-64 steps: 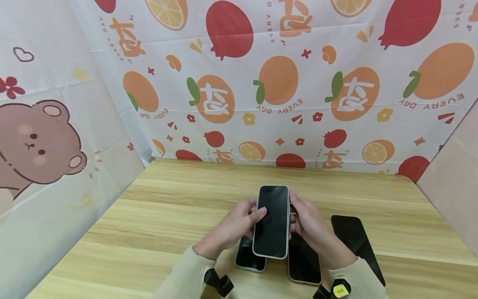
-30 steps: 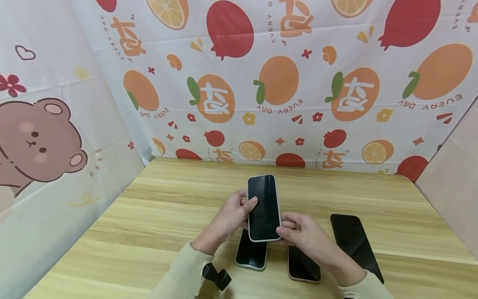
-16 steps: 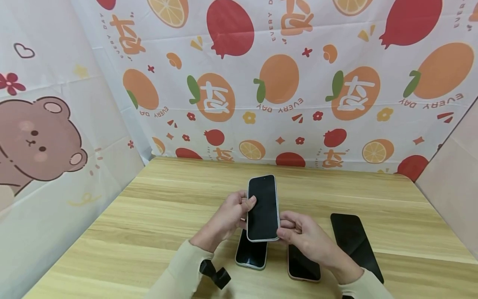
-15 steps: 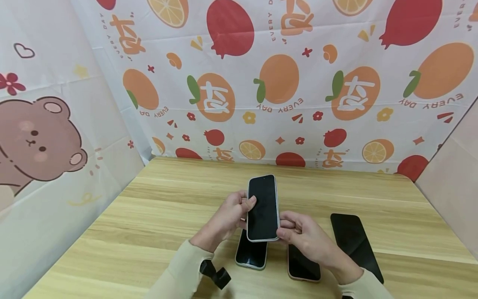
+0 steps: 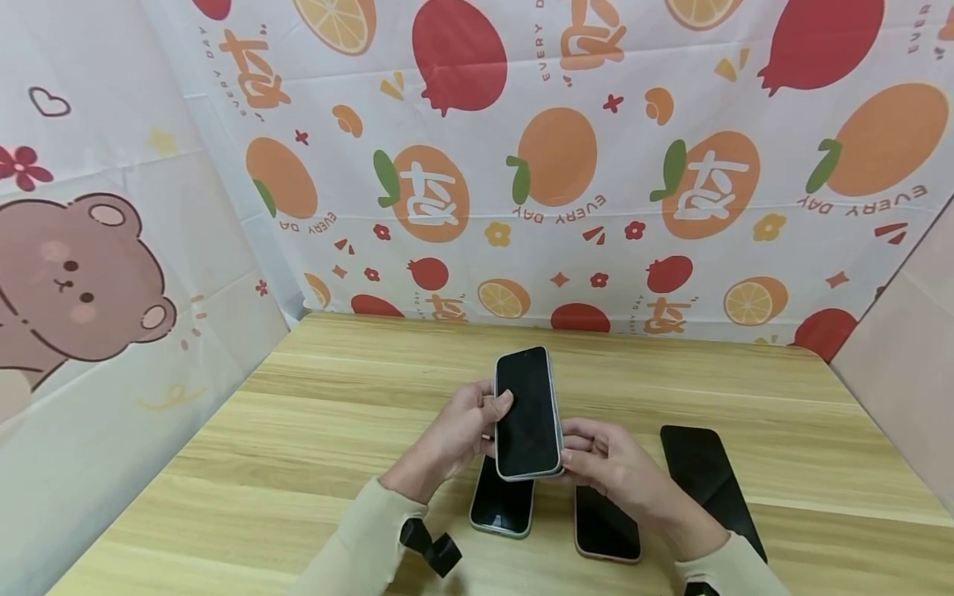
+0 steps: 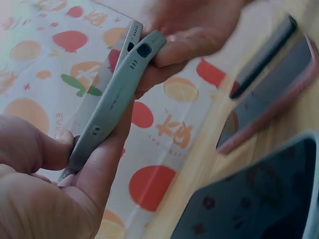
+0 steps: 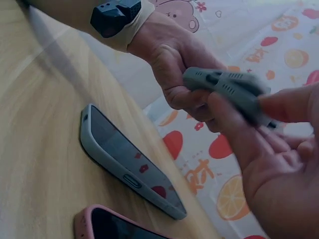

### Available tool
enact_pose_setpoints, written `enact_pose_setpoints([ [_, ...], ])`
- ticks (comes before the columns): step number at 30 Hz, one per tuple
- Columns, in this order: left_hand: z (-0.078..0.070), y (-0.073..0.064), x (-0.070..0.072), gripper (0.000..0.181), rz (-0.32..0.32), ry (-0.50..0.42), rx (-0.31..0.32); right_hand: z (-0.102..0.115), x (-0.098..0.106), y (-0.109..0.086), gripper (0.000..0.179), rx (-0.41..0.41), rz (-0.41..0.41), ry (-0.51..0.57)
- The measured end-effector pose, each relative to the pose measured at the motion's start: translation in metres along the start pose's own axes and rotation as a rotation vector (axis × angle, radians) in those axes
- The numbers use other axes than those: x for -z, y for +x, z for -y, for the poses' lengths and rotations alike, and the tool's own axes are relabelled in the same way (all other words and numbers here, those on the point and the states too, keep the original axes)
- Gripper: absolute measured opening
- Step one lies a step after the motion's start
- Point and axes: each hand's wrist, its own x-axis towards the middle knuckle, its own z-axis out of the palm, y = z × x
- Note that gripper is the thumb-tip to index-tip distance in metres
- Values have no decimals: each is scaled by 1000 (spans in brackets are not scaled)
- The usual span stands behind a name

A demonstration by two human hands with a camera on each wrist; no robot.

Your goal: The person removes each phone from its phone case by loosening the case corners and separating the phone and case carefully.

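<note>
A dark-screened phone [image 5: 527, 414] tilts above the table in my left hand [image 5: 462, 422], its thumb flat on the screen's left side and its fingers behind. Around its back sits a grey-green phone case [image 6: 112, 102], with port and speaker cutouts along its short edge. At the bottom corner, phone and case stand apart by a narrow gap, seen edge-on in the left wrist view. My right hand [image 5: 611, 463] pinches the case there, thumb at the lower right corner. Part of the right fingers is hidden behind the case.
Below the held phone lies a phone in a pale green case [image 5: 503, 501]. A phone with a pink rim [image 5: 607, 526] lies under my right hand. Farther right is a larger black phone [image 5: 711, 480]. Fruit-printed cloth [image 5: 559, 165] hangs behind the wooden table [image 5: 298, 430].
My right hand has moved from the phone's right side down to its lower corner, and the phone has shifted left and up. At that corner the case now shows apart from the phone.
</note>
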Motion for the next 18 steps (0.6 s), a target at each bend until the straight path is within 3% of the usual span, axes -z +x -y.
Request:
enact_pose_setpoints([
  [6,1,1,0,32,-61,68,-5,5,-5,1,47,-136,-224,-111],
  [12,2,2,0,32,-67,55,3,5,-6,2,22,-144,-301,-202],
  [18,3,3,0,32,-98,88,-5,5,-5,2,20,-161,-351,-259],
])
